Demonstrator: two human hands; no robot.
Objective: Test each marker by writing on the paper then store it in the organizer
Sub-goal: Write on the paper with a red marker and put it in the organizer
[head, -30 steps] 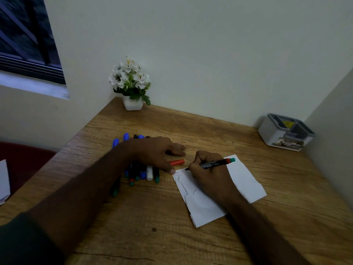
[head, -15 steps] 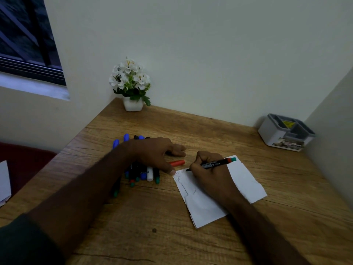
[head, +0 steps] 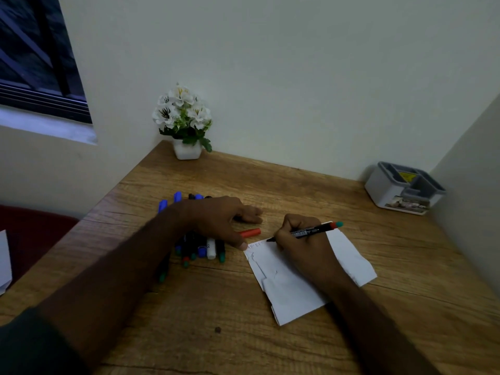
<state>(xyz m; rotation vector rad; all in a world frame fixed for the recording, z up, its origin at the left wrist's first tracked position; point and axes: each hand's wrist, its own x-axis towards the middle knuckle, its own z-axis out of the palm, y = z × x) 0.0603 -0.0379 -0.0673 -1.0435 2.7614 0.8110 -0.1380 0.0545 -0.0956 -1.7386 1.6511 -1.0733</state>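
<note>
Filling most of the view was a wood-grain tabletop (head: 270,345), set into a corner between a pale back wall (head: 297,77) and a side wall (head: 470,163) on the right. A dark window (head: 35,55) sat in the wall at the upper left, with a pale sill below it. The light was dim. At the back edge of the tabletop stood a small white pot of white flowers (head: 184,123), touching or nearly touching the back wall. In the far right corner sat a grey organizer (head: 404,188) with several compartments; whether any marker was in it could not be told.

Near the middle lay a creased white paper (head: 292,290) with faint writing at its top left. The right hand (head: 303,244) rested on the paper, its grip clenched round a black marker (head: 311,231) with a red band and teal end, the tip touching the paper's upper edge. The left hand (head: 221,220) lay flat with fingers relaxed, holding nothing, its thumb pressing the paper's top left corner. Under and beside that hand lay a pile of markers (head: 200,250) with blue, green and white caps. A red cap (head: 250,233) lay just beyond the thumb, between the two hands. At the far left edge showed a white sheet (head: 5,263) over something dark red (head: 32,239).
</note>
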